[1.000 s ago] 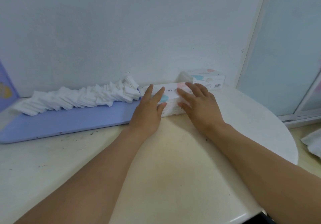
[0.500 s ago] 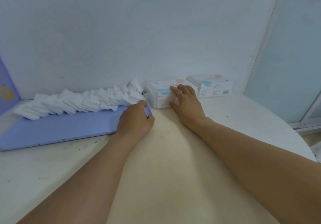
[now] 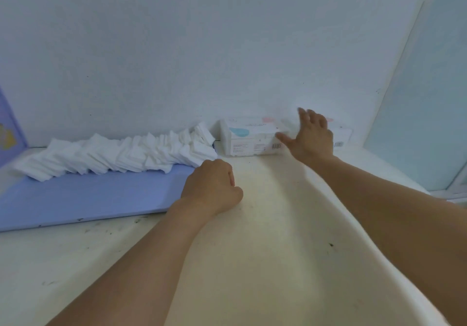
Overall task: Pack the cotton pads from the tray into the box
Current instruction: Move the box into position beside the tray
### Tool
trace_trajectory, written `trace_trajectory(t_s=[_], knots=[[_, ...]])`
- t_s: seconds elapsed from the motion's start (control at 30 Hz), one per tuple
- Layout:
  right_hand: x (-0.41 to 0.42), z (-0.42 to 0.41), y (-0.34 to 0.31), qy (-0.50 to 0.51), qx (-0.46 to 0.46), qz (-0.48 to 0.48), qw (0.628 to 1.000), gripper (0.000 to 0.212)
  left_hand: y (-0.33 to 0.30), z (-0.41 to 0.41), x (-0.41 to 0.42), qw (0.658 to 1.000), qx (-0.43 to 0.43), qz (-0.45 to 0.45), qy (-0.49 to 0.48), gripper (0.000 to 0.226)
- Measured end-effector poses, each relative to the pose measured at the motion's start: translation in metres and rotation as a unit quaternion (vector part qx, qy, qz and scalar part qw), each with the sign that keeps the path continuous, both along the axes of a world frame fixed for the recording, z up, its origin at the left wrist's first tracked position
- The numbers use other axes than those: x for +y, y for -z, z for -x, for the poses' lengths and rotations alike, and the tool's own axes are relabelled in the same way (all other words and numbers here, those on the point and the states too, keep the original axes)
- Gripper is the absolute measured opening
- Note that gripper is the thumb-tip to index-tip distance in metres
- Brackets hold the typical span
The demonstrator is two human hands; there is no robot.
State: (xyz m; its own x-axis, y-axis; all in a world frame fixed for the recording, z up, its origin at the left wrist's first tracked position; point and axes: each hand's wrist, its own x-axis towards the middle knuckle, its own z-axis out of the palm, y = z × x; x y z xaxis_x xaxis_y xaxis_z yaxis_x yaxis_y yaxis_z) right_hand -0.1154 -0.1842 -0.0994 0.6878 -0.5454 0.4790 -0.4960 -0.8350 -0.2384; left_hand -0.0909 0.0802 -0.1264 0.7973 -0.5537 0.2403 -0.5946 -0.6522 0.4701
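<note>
While the left hand [image 3: 212, 186] stays fisted at the tray [image 3: 88, 196], right hand [image 3: 312, 136] lifted off the box [image 3: 250, 137], fingers spread.

Pads [image 3: 121, 152] are plain white, sitting on a lavender-blue tray [image 3: 83, 199]. Box [image 3: 249, 137] is white too, with a light blue blob, a pink one and a barcode. Table [image 3: 252, 262] is creamy off-white with dark specks, wall [image 3: 202, 47] pale grey-blue.
</note>
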Motion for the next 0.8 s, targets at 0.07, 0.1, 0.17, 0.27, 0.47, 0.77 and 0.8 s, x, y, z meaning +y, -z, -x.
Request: trace_trajectory(t_s=[0.07, 0.1, 0.17, 0.27, 0.47, 0.77, 0.8], knots=[[-0.025, 0.005, 0.0, 0.013, 0.077, -0.046, 0.996, 0.103, -0.001, -0.001, 0.001, 1.0, -0.003, -0.016, 0.011, 0.008], [-0.033, 0.007, 0.001, 0.002, 0.11, -0.042, 0.993, 0.105, -0.001, 0.0, 0.001, 1.0, -0.003, -0.022, 0.013, 0.009], [-0.045, 0.011, 0.002, -0.019, 0.136, -0.006, 0.991, 0.103, -0.001, -0.001, 0.0, 1.0, -0.004, -0.028, 0.009, 0.01], [-0.048, 0.02, -0.003, -0.024, 0.135, 0.052, 0.989, 0.085, -0.001, 0.0, 0.0, 1.0, -0.007, -0.026, 0.0, 0.008], [-0.027, 0.066, -0.008, -0.03, 0.1, 0.136, 0.985, 0.053, -0.001, 0.009, 0.003, 0.999, -0.037, -0.031, 0.0, 0.012], [0.049, 0.156, -0.013, -0.181, 0.005, 0.016, 0.983, 0.044, -0.01, 0.05, 0.025, 0.997, -0.027, -0.055, 0.044, 0.014], [0.058, 0.162, -0.017, -0.211, 0.014, -0.008, 0.977, 0.049, -0.009, 0.053, 0.028, 0.997, -0.027, -0.054, 0.049, 0.013]])
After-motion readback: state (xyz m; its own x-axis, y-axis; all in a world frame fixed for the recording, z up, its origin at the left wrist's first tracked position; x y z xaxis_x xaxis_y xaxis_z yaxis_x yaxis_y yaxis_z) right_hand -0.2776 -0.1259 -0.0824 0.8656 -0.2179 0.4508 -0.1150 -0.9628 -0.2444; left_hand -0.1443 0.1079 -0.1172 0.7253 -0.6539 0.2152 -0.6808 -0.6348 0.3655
